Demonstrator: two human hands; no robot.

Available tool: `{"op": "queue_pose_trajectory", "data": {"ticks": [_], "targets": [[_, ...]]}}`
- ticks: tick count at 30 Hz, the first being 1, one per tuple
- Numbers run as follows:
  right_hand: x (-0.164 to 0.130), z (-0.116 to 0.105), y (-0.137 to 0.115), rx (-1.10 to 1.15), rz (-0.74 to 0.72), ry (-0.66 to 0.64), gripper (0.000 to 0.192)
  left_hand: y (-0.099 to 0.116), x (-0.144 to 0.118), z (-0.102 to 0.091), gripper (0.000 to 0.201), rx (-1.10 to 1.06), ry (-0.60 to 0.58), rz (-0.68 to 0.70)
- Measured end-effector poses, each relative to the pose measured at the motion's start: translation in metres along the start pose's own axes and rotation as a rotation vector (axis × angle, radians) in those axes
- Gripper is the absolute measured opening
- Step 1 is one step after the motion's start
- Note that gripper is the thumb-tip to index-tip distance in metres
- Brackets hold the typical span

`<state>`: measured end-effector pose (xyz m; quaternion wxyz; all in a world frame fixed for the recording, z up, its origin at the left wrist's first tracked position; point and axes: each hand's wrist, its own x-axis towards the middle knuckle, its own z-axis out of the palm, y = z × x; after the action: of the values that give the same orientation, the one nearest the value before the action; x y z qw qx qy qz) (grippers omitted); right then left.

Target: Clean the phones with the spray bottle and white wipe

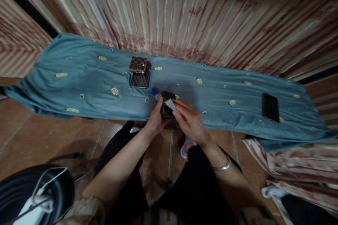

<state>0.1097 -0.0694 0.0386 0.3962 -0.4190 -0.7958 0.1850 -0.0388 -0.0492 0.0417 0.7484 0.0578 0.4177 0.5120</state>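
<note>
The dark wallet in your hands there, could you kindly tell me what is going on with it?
The left hand grips a dark wallet at the near edge of the blue cloth, while the right hand pinches a pale slip of paper at the wallet's top. A blue-capped pen lies just behind it. Farther back sits a checkered box, and a black phone lies apart to the right.

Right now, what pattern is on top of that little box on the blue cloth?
A brown checkerboard pattern covers the lid of the little box, seen best in the head view.
</note>
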Motion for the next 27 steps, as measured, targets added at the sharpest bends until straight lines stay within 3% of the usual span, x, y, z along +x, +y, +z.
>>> {"op": "queue_pose_trajectory", "data": {"ticks": [5,9,14,20,27], "targets": [[-0.005,0.001,-0.011,-0.080,-0.073,-0.050,0.039,-0.003,0.000,-0.004,0.036,-0.005,0.039,-0.013],[-0.005,0.006,-0.012,-0.080,-0.151,0.023,0.035,-0.005,-0.002,0.001,0.045,-0.044,0.069,-0.073],[-0.007,0.017,-0.016,-0.158,-0.280,0.098,0.035,-0.011,-0.005,0.005,0.045,-0.115,0.086,-0.027],[-0.007,0.012,-0.010,-0.206,-0.284,0.105,0.034,-0.002,-0.011,0.013,0.048,-0.130,0.124,-0.059],[-0.008,0.008,-0.007,-0.221,-0.264,0.130,0.032,0.008,-0.015,0.013,0.044,-0.116,0.087,0.052]]}}
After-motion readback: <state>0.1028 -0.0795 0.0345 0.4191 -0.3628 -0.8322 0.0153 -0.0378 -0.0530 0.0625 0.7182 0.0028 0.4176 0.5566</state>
